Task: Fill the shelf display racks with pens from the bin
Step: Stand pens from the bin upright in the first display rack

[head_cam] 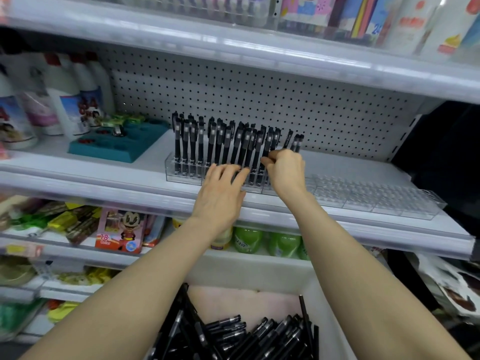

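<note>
In the middle of the frame a clear rack (181, 176) sits on the white shelf (91, 172), packed with upright black pens (200, 144) standing in rows. The left hand (223, 188) reaches over the shelf edge with its fingers straight and spread. Its fingertips rest against the lower ends of the pens at the rack's front, and it grips nothing. Just to the right of it, the right hand (285, 170) has its fingers curled, pinching the lower part of one pen (269, 141) near the right end of the filled rows. Further right on the same shelf, more bare racks (376, 197) lie in a line. At the bottom centre a white bin (259, 271) holds a heap of loose pens (259, 336), all black. A teal tray (122, 149) and white bottles (65, 100) stand at the left of the shelf, in front of a pegboard (259, 94) back wall.
</note>
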{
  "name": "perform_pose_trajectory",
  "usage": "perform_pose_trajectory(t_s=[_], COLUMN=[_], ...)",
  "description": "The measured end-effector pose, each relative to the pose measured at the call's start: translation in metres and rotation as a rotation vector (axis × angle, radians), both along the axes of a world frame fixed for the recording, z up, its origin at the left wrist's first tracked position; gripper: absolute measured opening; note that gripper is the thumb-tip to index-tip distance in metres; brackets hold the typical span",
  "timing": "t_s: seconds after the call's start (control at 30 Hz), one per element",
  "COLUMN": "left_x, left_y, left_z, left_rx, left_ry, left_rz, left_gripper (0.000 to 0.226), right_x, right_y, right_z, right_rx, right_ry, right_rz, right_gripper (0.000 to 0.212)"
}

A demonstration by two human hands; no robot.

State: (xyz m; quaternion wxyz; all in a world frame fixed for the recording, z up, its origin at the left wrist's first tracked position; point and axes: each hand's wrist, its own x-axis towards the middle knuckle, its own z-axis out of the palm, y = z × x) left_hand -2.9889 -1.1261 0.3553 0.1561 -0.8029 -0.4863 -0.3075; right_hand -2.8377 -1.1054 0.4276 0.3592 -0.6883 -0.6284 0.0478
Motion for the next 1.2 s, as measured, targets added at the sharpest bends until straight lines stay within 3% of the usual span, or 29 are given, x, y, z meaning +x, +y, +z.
perform_pose_trajectory(t_s=[0.3, 0.5, 0.83, 0.93, 1.0, 1.2], left_x=[0.001, -0.003, -0.024, -0.029, -0.031, -0.032], left_y=[-0.003, -0.006, -0.081, -0.094, -0.098, -0.099], left_z=[0.003, 0.005, -0.045, -0.079, -0.094, -0.102], left_rx=[-0.042, -0.132, -0.209, -0.289, -0.345, -0.26], left_ry=[0.004, 0.03, -0.159, -0.144, -0.107, -0.102], left_rz=[0.011, -0.025, -0.122, -0.065, -0.027, 0.037], left_gripper=[0.055, 0.059, 0.04, 0.043, 0.048, 0.039], right_x=[0.001, 0.002, 0.008, 0.007, 0.006, -0.002], right_y=[-0.003, -0.011, -0.097, -0.13, -0.148, -0.166], right_z=[-0.003, -0.006, -0.061, -0.097, -0.118, -0.162], right_rx=[-0.021, -0.014, 0.163, 0.034, -0.153, -0.62], right_ry=[0.079, 0.032, 0.034, 0.062, 0.064, -0.024], right_rz=[-0.016, 0.003, 0.098, 0.141, 0.237, 0.472], right_gripper=[0.024, 0.022, 0.015, 0.01, 0.009, 0.012])
